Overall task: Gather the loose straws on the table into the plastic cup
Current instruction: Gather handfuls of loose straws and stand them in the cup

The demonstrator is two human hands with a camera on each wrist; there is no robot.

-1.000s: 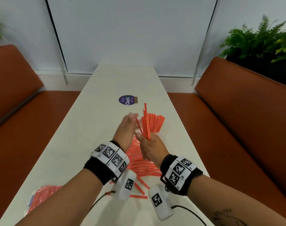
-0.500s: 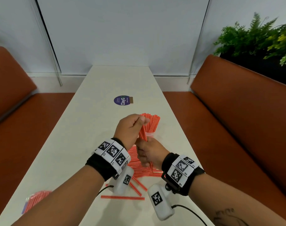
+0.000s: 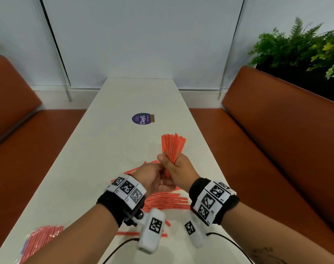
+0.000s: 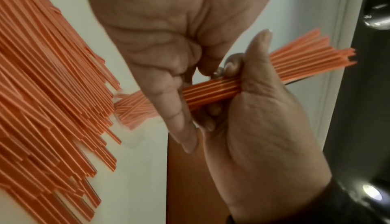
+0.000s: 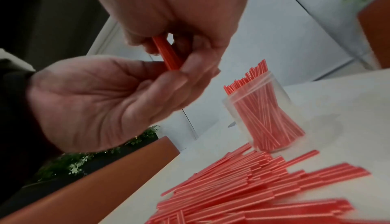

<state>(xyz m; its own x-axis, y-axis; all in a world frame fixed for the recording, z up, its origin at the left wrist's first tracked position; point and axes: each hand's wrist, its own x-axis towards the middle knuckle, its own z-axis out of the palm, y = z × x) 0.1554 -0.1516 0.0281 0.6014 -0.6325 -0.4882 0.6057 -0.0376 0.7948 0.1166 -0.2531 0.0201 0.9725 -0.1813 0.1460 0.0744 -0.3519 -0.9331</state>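
My right hand (image 3: pixel 179 168) grips a bundle of red straws (image 3: pixel 173 147) upright above the white table (image 3: pixel 97 149); the tops fan out. My left hand (image 3: pixel 152 180) is just below it, thumb and fingers pinching the bundle's lower end (image 5: pixel 168 59). In the left wrist view the left thumb (image 4: pixel 179 124) lies across the bundle (image 4: pixel 211 94). The clear plastic cup (image 5: pixel 263 110), packed with straws, stands just beyond the pile; the hands hide it in the head view. A pile of loose straws (image 3: pixel 166 201) lies under my wrists.
A plastic bag of straws (image 3: pixel 40 239) lies at the table's near left corner. A single straw (image 3: pixel 128 233) lies near the front edge. A purple sticker (image 3: pixel 142 118) marks the table's middle. Brown benches (image 3: pixel 276 140) flank both sides.
My left hand has dropped from the top of the bundle to its lower end. My right hand keeps its grip on the straws.
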